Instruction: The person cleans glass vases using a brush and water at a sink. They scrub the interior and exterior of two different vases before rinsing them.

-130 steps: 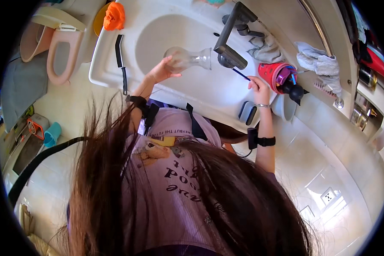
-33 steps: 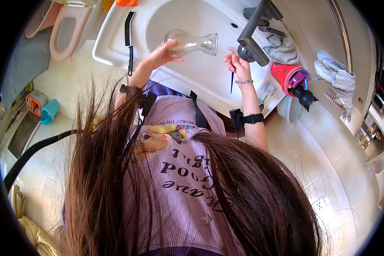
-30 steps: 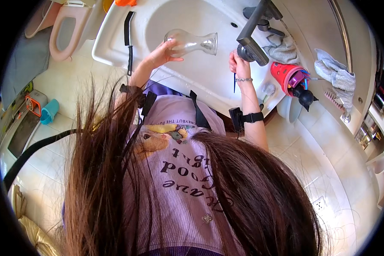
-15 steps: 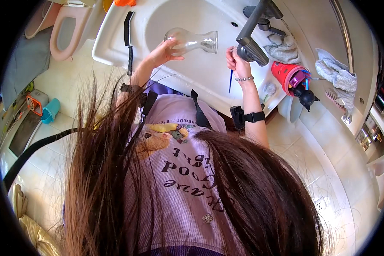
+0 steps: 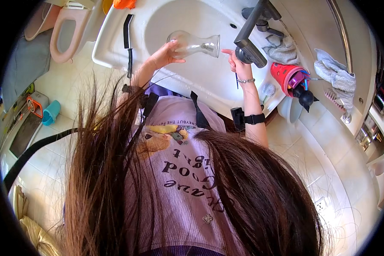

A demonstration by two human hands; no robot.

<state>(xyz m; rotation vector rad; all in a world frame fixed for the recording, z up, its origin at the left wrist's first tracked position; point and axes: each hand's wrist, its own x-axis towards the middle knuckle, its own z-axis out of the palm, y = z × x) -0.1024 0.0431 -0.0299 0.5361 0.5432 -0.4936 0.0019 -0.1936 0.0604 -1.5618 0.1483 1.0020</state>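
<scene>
A clear glass vase point(image 5: 196, 46) lies on its side in the air over the white sink point(image 5: 175, 81), its mouth turned to the right. My left hand point(image 5: 164, 56) is closed around its rounded base. Just right of the mouth, my right hand point(image 5: 240, 67) holds a slim brush with a dark blue handle point(image 5: 237, 81); the handle hangs below the fingers and the brush's head is hidden. The right index finger points left, close to the rim of the vase. Above that hand juts a dark grey faucet point(image 5: 248, 38), partly covering it.
On the sink's left ledge lies a long black-handled brush point(image 5: 128, 38). To the right are a grey cloth point(image 5: 282, 49), a red cup with several items point(image 5: 281, 74), and a hanging towel point(image 5: 335, 70). A toilet point(image 5: 66, 34) stands at the far left.
The vase has shifted slightly right with my left hand. My right index finger has stretched out toward the vase mouth, and the brush handle has swung a little right.
</scene>
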